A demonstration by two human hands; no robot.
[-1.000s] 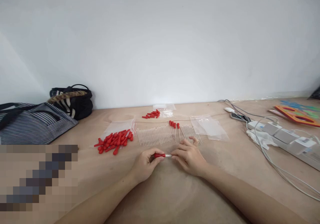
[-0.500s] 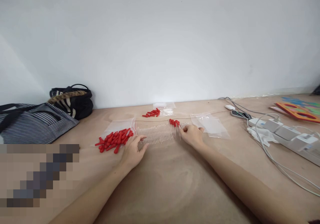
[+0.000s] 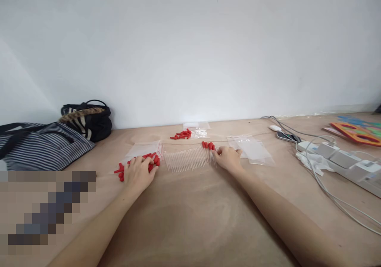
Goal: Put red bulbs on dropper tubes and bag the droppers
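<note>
My left hand lies over a pile of red rubber bulbs, its fingers apart and thumb out to the right. Its palm and fingers hide part of the pile. Between my hands, thin clear tubes lie side by side in a long row. At the row's right end are several droppers, clear tubes topped with red bulbs. Beside them my right hand has its thumb and fingers pinched at a dropper's thin stem; the fingertips are partly hidden.
Farther back lie a smaller group of red bulbs and a bag of clear tubes. Clear plastic bags lie at the right. A power strip with chargers and cables stands farther right. Striped and black bags fill the left.
My left hand has moved left from the end of the tube row onto the pile of red bulbs. My right hand stays by the droppers, almost unmoved.
</note>
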